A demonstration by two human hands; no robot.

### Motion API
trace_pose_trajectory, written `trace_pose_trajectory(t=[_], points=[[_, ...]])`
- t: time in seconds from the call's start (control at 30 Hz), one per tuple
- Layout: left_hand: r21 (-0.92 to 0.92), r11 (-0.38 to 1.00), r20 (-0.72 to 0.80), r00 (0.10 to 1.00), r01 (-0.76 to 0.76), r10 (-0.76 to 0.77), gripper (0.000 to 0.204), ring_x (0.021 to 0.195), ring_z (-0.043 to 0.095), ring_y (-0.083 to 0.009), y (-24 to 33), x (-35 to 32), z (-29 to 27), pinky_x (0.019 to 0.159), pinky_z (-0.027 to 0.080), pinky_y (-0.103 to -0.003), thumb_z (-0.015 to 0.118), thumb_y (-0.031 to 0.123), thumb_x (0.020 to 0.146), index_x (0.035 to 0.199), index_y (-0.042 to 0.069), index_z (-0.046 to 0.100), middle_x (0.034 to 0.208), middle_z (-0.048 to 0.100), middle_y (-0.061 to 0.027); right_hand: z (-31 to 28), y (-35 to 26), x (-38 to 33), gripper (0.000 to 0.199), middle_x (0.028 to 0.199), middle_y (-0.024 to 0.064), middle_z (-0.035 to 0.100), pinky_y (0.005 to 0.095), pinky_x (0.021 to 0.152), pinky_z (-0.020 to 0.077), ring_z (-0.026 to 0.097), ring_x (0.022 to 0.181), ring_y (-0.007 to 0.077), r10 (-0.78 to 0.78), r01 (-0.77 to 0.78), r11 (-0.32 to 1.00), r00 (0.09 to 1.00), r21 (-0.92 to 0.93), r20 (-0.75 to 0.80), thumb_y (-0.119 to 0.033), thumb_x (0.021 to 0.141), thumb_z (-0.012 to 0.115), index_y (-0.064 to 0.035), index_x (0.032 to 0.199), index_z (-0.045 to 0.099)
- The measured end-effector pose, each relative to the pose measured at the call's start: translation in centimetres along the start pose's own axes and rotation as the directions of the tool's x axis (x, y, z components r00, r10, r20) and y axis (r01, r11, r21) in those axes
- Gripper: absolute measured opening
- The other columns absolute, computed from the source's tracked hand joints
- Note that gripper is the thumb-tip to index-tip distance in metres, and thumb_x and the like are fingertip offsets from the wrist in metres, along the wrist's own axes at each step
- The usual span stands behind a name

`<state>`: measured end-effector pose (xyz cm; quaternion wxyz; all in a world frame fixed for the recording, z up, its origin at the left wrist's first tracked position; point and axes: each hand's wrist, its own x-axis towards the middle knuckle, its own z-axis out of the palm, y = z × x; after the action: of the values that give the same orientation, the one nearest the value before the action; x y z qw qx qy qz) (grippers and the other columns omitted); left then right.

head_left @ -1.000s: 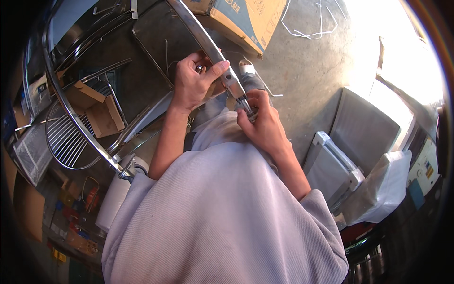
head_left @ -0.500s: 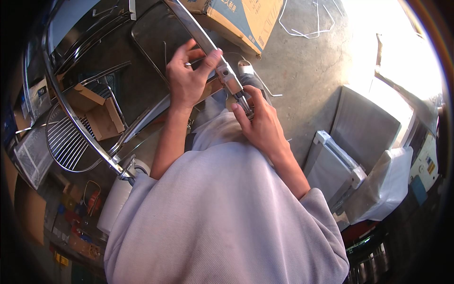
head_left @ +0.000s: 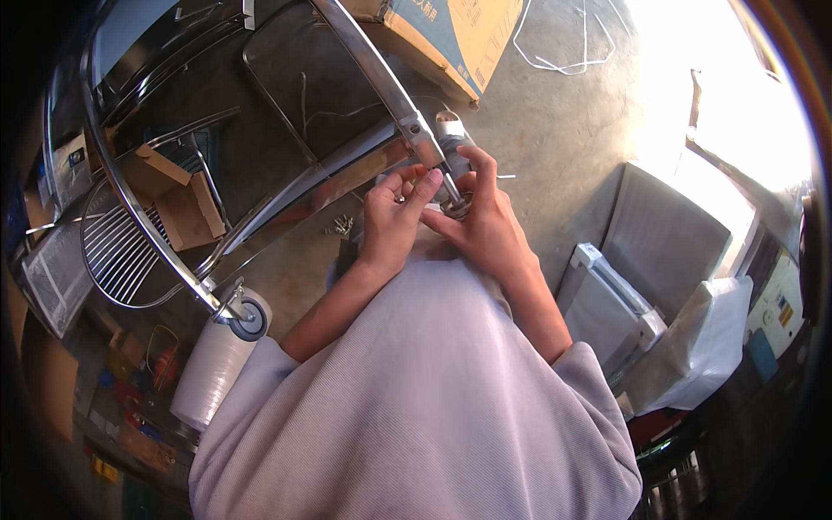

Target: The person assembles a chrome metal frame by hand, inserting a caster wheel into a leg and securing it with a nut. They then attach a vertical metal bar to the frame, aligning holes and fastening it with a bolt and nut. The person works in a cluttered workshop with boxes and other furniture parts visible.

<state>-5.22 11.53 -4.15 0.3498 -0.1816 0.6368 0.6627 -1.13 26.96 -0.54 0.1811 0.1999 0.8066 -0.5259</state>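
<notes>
A shiny metal tube frame (head_left: 368,65) slants down in front of me, and its lower end has a holed block (head_left: 418,134). From that block a metal fitting with a stem (head_left: 449,186) sticks out toward me. My right hand (head_left: 492,227) wraps round the fitting's lower part, which its fingers mostly hide. Close beside it, my left hand (head_left: 394,221) is closed, thumb and fingertips pinched at the stem just under the block. Whatever lies between those fingertips is too small to make out. The frame's other leg, at the left, ends in a caster (head_left: 247,319).
Small metal pieces (head_left: 342,225) lie on the floor left of my hands. A large printed carton (head_left: 459,43) stands ahead. At the left are an opened small carton (head_left: 186,208), a round wire rack (head_left: 130,251) and a wrapped roll (head_left: 217,368). Wrapped panels (head_left: 685,355) lean at the right.
My left hand has let go of the tube and come down to the stem, its fingers now pinched. My right hand stays at the fitting. The frame has shifted slightly, showing its caster more fully.
</notes>
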Motion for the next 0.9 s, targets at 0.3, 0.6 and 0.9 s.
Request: trace_pose_trajectory(t=[0.3,0.6,0.9], points=[[-0.088,0.994,0.029,0.998,0.060,-0.058,0.033,0.074,0.044,-0.0026,0.3,0.4,0.0,0.064,0.036,-0.022,0.083,0.028,0.090,0.103,-0.001,0.075,0.076,0.051,0.0087,-0.3,-0.1,0.5,0.107,0.098,0.0213,0.065,0.0437,0.081,0.0558,0.070,0.091,0.0381,-0.057,0.057,0.998,0.998,0.002,0.017,-0.031,0.075,0.094,-0.0051,0.153,0.025],[-0.157,0.982,0.073,0.993,0.104,-0.094,0.024,0.074,0.055,-0.0026,0.8,0.3,0.0,0.068,0.045,-0.021,0.081,0.017,0.091,0.105,-0.001,0.075,0.080,0.062,0.0052,-0.5,0.0,1.6,0.093,0.115,0.0206,0.067,0.0445,0.096,0.0530,0.068,0.110,0.0360,-0.081,0.079,0.995,0.996,0.054,0.045,-0.018,0.070,0.091,-0.0059,0.146,0.040],[-0.161,0.977,0.137,0.984,0.136,-0.114,0.024,0.080,0.066,-0.0073,1.4,0.8,-0.6,0.074,0.053,-0.023,0.080,0.014,0.092,0.106,-0.004,0.072,0.088,0.071,-0.0020,0.2,0.4,1.0,0.066,0.130,0.0234,0.058,0.0439,0.106,0.0504,0.058,0.125,0.0406,-0.126,0.121,0.986,0.991,-0.115,-0.040,-0.011,0.076,0.081,0.0012,0.134,0.052]])
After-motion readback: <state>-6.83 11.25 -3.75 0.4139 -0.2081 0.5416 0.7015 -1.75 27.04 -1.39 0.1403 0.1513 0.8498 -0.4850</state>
